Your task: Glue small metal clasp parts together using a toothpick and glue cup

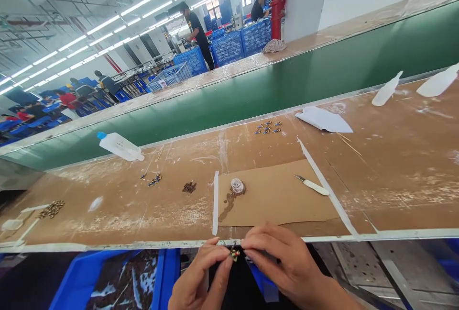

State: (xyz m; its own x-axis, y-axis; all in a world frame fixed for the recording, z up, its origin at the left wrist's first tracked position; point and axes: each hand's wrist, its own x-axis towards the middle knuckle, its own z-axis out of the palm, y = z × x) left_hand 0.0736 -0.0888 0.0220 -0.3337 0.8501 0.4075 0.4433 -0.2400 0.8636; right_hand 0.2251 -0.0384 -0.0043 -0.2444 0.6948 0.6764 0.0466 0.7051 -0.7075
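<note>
My left hand (201, 276) and my right hand (283, 260) meet just below the near edge of the brown worktable (394, 166). Both pinch a tiny part (234, 254) with red and yellow bits between their fingertips. On a cardboard sheet (279, 197) right above the hands lie a small round cap with a dark glue smear (237, 186) and a white-handled scalpel (311, 184). Little groups of similar small parts lie further out (267, 127), (153, 180), and a brown heap (189, 187).
A white squeeze bottle with a blue cap (120, 146) lies at the left by the green conveyor belt (287, 85). White paper scraps (324, 119) lie at the right. A blue bin (107, 279) sits under the table. People work among blue crates far behind.
</note>
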